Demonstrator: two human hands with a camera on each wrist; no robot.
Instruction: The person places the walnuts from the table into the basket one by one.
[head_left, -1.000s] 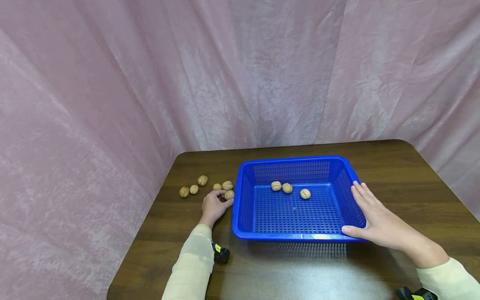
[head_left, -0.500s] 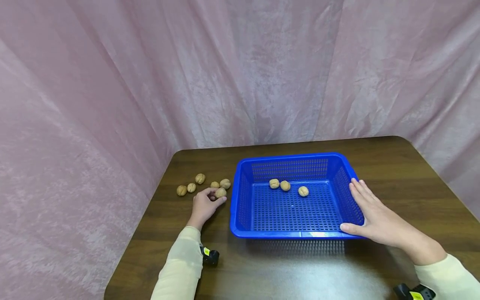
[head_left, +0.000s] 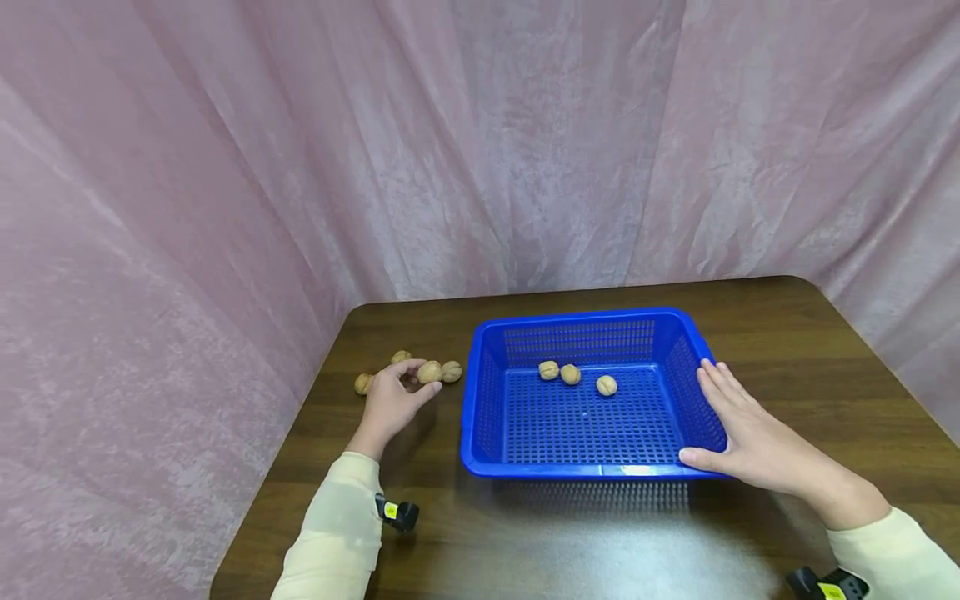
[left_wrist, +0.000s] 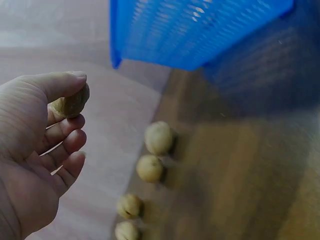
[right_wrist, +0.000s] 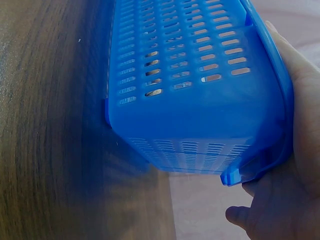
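Thumb and fingers of my left hand (head_left: 390, 406) pinch a walnut (head_left: 430, 372), left of the blue plastic basket (head_left: 600, 472). The left wrist view shows this walnut (left_wrist: 72, 103) between thumb and fingertips, above several others on the table. My right hand (head_left: 761, 442) rests on the basket's near right corner, its fingers stretched along the right rim and the thumb over the front rim. Inside the basket lie 3 walnuts (head_left: 571, 374), towards its back. Beside the left hand, a walnut (head_left: 452, 372) sits near the basket's left wall; others are partly hidden behind the hand.
The basket stands on a dark wooden table (head_left: 555, 533). At the table's left lie a walnut (head_left: 363, 383) and, farther back, another walnut (head_left: 402, 357). A pink curtain (head_left: 480, 167) hangs behind and to the left of the table.
My left hand has drawn away from the basket's left wall, moving left and slightly up with the walnut. The right hand keeps its place on the basket.
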